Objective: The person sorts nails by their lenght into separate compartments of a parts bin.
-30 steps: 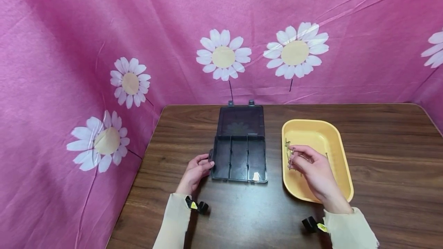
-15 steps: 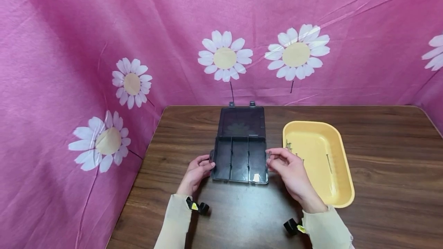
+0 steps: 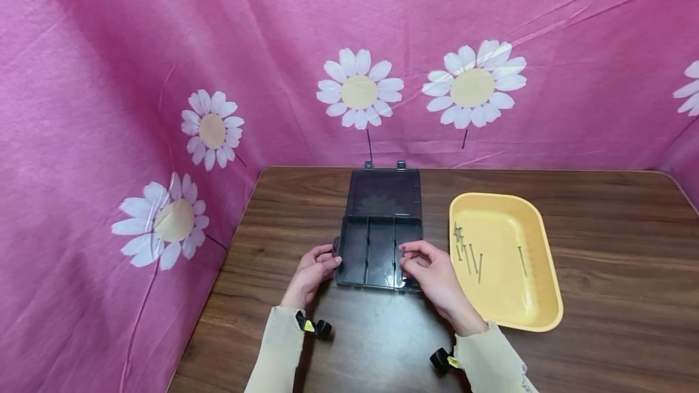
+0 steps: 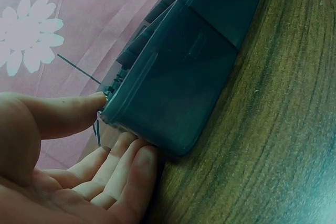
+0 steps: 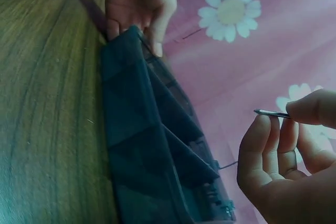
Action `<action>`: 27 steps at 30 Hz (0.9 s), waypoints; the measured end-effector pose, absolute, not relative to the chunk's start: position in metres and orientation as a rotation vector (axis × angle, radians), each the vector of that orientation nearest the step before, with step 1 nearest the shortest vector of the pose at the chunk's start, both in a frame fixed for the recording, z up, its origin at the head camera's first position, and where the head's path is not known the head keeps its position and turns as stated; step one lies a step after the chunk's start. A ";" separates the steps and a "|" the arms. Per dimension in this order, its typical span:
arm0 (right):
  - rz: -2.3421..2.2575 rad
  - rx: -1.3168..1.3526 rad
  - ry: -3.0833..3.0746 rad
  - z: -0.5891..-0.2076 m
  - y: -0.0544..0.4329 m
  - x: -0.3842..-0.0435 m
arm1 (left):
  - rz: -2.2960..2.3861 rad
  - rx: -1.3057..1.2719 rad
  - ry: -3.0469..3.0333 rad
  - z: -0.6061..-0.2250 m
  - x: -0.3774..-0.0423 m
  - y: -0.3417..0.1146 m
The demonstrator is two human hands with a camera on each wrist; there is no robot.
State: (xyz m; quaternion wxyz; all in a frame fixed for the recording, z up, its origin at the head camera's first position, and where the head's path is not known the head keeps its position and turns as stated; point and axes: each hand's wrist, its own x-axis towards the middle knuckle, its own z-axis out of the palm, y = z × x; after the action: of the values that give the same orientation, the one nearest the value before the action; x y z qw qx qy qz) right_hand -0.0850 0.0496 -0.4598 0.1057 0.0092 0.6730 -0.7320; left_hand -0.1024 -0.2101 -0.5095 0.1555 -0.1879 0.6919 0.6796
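A dark translucent organizer box (image 3: 354,253) with three long compartments lies on the table, its lid (image 3: 384,193) folded back. My left hand (image 3: 310,273) grips the box's left edge. In the left wrist view, its thumb (image 4: 73,116) is on the rim and the other fingers are against the side wall. Over the right compartment, my right hand (image 3: 435,275) pinches a nail between thumb and fingertips. The right wrist view shows that nail (image 5: 272,113) with its pointed end sticking out, above the box and apart from it.
A yellow tray (image 3: 502,305) stands right of the box. Several nails (image 3: 472,258) lie along its left part, and a single nail (image 3: 522,261) lies farther right. Behind the wooden table (image 3: 617,259) hangs a pink cloth (image 3: 284,77) printed with daisies.
My right hand has moved left, out of the yellow tray to above the box's right compartment, carrying the nail. My left hand keeps its hold on the box edge.
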 end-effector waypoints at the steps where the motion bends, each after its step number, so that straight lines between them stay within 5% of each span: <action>1: -2.149 0.035 1.979 -0.461 0.048 -0.086 | 1.949 -0.541 1.979 -0.510 -0.102 -0.210; 27: -1.934 0.023 2.235 -0.488 0.030 -0.098 | 1.978 -0.530 1.975 -0.507 -0.101 -0.208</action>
State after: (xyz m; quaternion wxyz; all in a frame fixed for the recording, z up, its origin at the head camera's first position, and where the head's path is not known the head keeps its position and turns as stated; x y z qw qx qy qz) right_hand -0.0977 0.0300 -0.4878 0.0931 0.0078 0.7529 -0.6515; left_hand -0.1012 -0.2077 -0.5074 0.1477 -0.1842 0.6866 0.6877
